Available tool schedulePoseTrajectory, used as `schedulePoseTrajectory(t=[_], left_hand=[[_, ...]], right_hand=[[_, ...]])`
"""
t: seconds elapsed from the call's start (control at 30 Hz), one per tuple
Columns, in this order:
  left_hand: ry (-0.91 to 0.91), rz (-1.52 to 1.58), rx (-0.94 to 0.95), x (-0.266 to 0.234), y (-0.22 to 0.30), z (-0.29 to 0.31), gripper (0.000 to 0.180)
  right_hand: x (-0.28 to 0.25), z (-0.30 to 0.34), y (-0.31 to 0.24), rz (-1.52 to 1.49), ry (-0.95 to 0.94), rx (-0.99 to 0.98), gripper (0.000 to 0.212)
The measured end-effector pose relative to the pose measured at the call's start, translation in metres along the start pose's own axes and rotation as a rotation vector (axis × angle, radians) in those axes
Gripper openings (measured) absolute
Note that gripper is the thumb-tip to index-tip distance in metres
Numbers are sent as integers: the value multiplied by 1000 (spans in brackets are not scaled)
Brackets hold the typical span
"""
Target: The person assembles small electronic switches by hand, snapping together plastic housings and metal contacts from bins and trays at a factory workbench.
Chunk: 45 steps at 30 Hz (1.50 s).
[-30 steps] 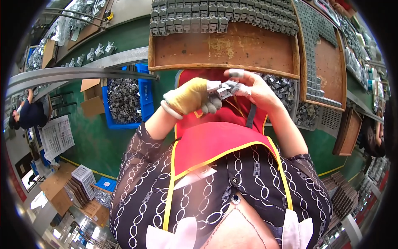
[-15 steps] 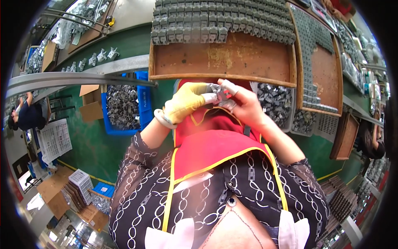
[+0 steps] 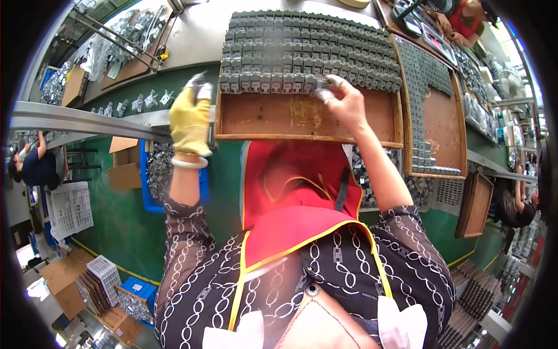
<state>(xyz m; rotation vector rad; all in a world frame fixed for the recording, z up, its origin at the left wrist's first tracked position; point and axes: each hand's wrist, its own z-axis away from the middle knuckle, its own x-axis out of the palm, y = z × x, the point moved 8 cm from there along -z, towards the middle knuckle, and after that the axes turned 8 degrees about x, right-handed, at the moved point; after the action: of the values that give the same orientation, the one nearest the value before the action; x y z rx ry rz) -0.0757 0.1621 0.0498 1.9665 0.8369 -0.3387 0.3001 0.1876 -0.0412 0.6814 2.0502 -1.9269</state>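
Note:
My right hand [image 3: 347, 106], with white tape on its fingertips, pinches a small grey block-shaped part [image 3: 319, 85]. That part is at the right end of the front, shorter row of like grey parts [image 3: 270, 82], inside a wooden tray [image 3: 250, 119]. To the left of the tray my left hand [image 3: 191, 122] is raised in a yellow glove with white-covered fingertips. Its thumb and fingers are closed on a small grey thing that I cannot make out, just above the fingertips.
Right of the tray, a second wooden tray [image 3: 433, 119] holds more grey parts. Below left stands a blue crate [image 3: 152, 200] of small metal pieces. Several metal parts [image 3: 138, 104] line the bench at left. Beyond the second tray, another person [image 3: 465, 26] works.
My hands have parted from in front of the apron. The right carried a grey part forward to the row in the tray; the left moved left and forward.

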Motion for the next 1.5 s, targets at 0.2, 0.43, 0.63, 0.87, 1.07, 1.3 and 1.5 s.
schedulePoseTrajectory(t=[0.2,0.43,0.63,0.87,1.07,1.3,1.5], left_hand=[[-107,-540,-71,-11,-120,-31,44],[-297,-774,-166,2,-220,4,66],[-166,-737,47,18,-173,-6,49],[-168,-839,-127,20,-167,-8,43],[-53,-190,-519,5,-205,-14,38],[-201,2086,-801,30,-86,7,47],[-549,1622,-875,101,40,57,32]], right_hand=[[9,13,-42,404,121,-364,64],[-118,-11,-27,443,430,-330,39],[-321,-78,206,573,367,420,62],[-311,-85,225,230,462,456,47],[-340,-36,225,-172,455,484,36],[-249,14,73,-304,243,231,25],[-61,63,-24,-470,-250,139,24]])
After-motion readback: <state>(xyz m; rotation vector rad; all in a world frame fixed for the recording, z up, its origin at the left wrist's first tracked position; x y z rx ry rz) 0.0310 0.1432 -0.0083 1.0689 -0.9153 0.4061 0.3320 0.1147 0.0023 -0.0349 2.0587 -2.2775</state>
